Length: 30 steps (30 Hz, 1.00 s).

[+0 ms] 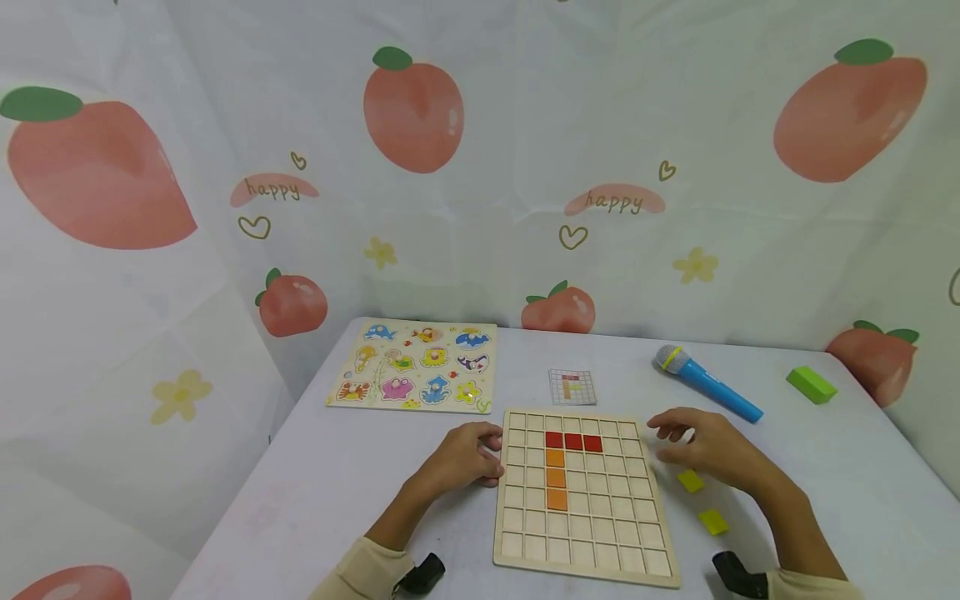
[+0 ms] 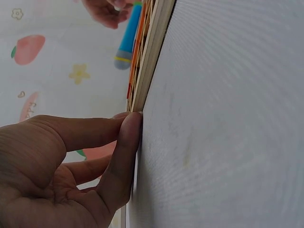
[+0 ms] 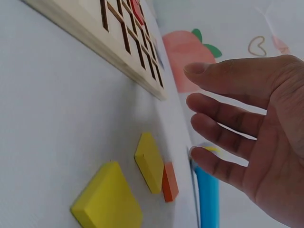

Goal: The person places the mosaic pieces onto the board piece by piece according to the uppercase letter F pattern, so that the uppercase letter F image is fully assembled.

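A wooden grid board (image 1: 592,533) lies on the table, with a row of red tiles (image 1: 573,442) and a column of orange tiles (image 1: 556,477) set in its cells. At its left edge is my left hand (image 1: 467,457), its loosely bent fingertips touching the rim, as the left wrist view shows close up. Off the right edge hovers my right hand (image 1: 708,446), fingers apart and nothing between them. Below it lie two yellow tiles (image 3: 151,164). An orange tile (image 3: 170,183) beside them, seen in the right wrist view, is hidden in the head view.
Behind the board lies a small pattern card (image 1: 572,387). An animal puzzle board (image 1: 416,367) is at the back left. A blue toy microphone (image 1: 708,383) and a green block (image 1: 812,385) lie at the back right, before a patterned curtain (image 1: 517,167).
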Motion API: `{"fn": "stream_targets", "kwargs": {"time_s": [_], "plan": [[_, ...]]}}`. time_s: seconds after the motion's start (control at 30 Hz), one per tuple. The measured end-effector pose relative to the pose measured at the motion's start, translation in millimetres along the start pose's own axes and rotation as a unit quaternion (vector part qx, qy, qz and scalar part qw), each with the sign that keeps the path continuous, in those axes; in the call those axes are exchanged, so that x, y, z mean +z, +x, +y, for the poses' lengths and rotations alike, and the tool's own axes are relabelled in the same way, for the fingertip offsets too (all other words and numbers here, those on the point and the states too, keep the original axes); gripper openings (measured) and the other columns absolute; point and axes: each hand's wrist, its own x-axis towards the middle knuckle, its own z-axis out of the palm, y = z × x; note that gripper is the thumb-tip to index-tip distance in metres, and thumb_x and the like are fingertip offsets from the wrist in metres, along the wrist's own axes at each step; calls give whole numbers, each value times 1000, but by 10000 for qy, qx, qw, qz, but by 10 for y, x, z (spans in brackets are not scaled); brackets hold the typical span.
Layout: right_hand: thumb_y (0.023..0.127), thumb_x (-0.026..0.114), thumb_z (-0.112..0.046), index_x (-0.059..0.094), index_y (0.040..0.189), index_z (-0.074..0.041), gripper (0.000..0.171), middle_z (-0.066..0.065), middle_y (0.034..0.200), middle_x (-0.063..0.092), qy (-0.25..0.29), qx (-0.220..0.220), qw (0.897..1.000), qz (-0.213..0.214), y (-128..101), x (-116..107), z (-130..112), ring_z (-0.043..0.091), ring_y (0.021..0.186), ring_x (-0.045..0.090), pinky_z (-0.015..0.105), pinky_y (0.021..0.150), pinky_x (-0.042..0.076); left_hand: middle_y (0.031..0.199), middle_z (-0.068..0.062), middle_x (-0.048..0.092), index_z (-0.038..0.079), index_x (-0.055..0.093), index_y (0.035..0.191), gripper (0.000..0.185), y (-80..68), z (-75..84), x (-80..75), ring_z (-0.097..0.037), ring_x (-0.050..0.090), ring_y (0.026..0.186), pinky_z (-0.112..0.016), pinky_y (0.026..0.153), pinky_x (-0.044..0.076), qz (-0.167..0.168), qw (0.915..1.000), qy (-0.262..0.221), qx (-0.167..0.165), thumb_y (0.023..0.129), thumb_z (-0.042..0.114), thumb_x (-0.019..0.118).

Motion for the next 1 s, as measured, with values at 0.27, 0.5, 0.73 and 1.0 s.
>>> {"fn": "stream_targets", "kwargs": {"time_s": [0.27,0.5,0.73,1.0], "plan": [[86,84,-24,72,128,-5,47,4,111,72,-27,501,9987,-74,-6,-79,136,22,100,59,31,73,53,110,-11,63,-8,61,137,55,1,9,1,-15,68,80,-31,68,68,7,10000,-44,-33,85,-11,78],[84,85,-24,70,130,-3,53,5,112,71,-155,656,9976,-167,-20,-157,259,25,104,60,36,80,52,110,-11,63,-8,61,137,55,-3,20,4,-15,68,80,-32,68,68,14,10000,-65,-33,85,-12,77],[82,86,-21,70,130,-1,54,5,111,71,-116,693,9971,-295,-54,-214,363,26,105,61,42,85,55,110,-11,63,-8,61,137,55,-4,20,5,-16,68,80,-32,68,68,22,10000,-41,-36,85,-11,78],[78,87,-11,69,129,1,55,9,114,71,39,922,9945,-485,-48,-227,426,29,106,62,52,91,58,110,-11,63,-8,61,137,54,-5,29,4,-14,68,80,-30,68,67,22,10000,23,-55,86,-10,78]]}}
